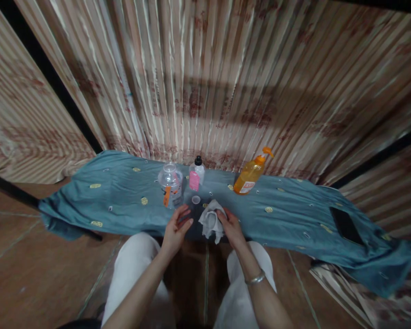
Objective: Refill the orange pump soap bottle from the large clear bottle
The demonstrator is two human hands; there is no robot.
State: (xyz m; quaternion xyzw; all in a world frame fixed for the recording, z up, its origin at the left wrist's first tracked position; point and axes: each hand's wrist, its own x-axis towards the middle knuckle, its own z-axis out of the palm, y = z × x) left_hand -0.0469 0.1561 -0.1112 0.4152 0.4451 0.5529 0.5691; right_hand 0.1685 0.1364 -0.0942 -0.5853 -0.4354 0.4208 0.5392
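Our right hand [231,225] is closed on a grey cloth [212,220] at the near edge of the worktop [121,196]; our left hand [176,228], fingers parted, is near the see-through jar [171,186]. Nearer the far edge we see a pink-labelled bottle [194,177], black-capped, and an amber pump bottle [249,177]; we cannot tell how full they are. A small round lid [196,199] lies between jar and cloth.

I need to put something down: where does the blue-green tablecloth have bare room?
One patch lies between the orange pump bottle and the black smartphone; another, from the clear plastic jar to the left end of the tablecloth. Crowded: the middle, with the jar, pink-labelled bottle, small round cap, left hand, and right hand holding crumpled grey cloth.
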